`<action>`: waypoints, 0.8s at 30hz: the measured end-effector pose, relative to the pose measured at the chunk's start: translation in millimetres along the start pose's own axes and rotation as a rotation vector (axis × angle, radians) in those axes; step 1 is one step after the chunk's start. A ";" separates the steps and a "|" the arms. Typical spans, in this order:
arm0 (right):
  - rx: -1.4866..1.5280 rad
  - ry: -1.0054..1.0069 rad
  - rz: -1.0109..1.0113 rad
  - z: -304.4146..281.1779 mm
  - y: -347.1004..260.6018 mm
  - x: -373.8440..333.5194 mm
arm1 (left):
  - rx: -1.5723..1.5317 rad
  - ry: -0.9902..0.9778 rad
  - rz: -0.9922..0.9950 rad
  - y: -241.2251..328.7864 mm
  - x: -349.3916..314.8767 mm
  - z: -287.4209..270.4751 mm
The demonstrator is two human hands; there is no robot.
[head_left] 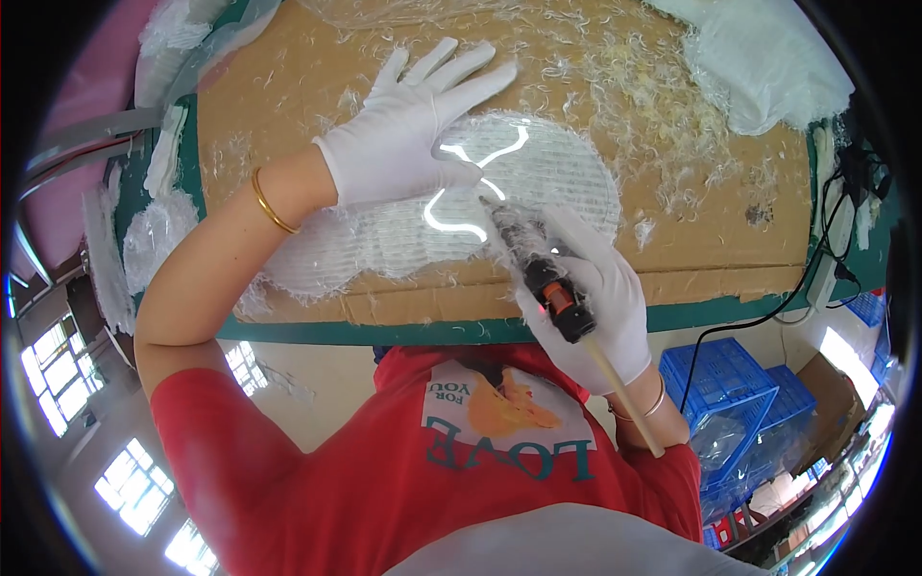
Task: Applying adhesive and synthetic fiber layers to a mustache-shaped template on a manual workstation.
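Observation:
My left hand (418,130), in a white glove, lies flat with fingers spread, pressing over the upper left part of a white ribbed fibrous piece (346,245). That piece is long, rounded at its right end, and frayed along its edges. Bright white curved lines show on its surface; whether they are glue or reflections I cannot tell. In a white glove too, my right hand (605,298) is closed around a black glue gun (557,293) with an orange-brown patch. A long tan glue stick (624,394) sticks out of its back end. The nozzle points at the piece, near my left thumb.
Loose fibres litter the brown cardboard (711,240) on the green table (432,332). White fibrous sheets (768,72) lie at the far right, clear plastic film (230,38) at the far left. A black cord (749,322) runs by a power strip (831,254). Blue crates (720,379) stand below right.

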State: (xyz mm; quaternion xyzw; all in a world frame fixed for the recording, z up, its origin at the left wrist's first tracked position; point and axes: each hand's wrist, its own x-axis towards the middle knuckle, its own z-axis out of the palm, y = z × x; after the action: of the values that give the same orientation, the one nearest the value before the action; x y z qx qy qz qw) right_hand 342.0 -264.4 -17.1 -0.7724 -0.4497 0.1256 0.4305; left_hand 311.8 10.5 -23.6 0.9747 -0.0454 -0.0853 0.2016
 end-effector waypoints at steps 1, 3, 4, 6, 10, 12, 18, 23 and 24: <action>0.007 0.002 0.027 0.6 0.8 -1.0 | -0.011 0.005 -0.025 -0.2 1.4 0.9; 0.019 0.004 0.054 0.8 1.6 -2.0 | 0.002 0.006 -0.006 -0.8 -0.3 1.5; 0.021 -0.005 0.056 0.8 1.7 -1.7 | 0.013 0.010 0.013 -1.6 -1.6 1.7; 0.026 -0.016 0.055 0.0 1.9 -3.2 | 0.021 0.024 0.046 -2.7 -4.9 1.9; 0.125 -0.014 0.139 -6.1 2.5 -5.3 | 0.062 0.040 0.180 -6.7 -14.6 7.2; 0.184 -0.029 0.187 -7.3 1.5 -7.0 | 0.110 0.052 0.259 -9.7 -17.8 10.3; 0.489 0.214 0.478 -4.9 -9.4 -8.3 | 0.068 0.042 0.245 1.4 -1.9 -9.8; 0.734 0.402 0.748 -6.6 -13.0 -21.6 | 0.239 -0.017 0.264 -0.7 21.3 -9.8; 0.733 0.405 0.749 -6.9 -12.6 -21.8 | 0.186 -0.053 0.283 -0.7 19.6 -10.4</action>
State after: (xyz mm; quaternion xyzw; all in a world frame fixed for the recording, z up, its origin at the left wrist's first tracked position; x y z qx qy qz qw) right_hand 326.3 -282.9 -7.5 -0.6878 0.0203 0.2671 0.6746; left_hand 333.0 12.8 -17.4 0.9705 -0.1950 -0.0770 0.1191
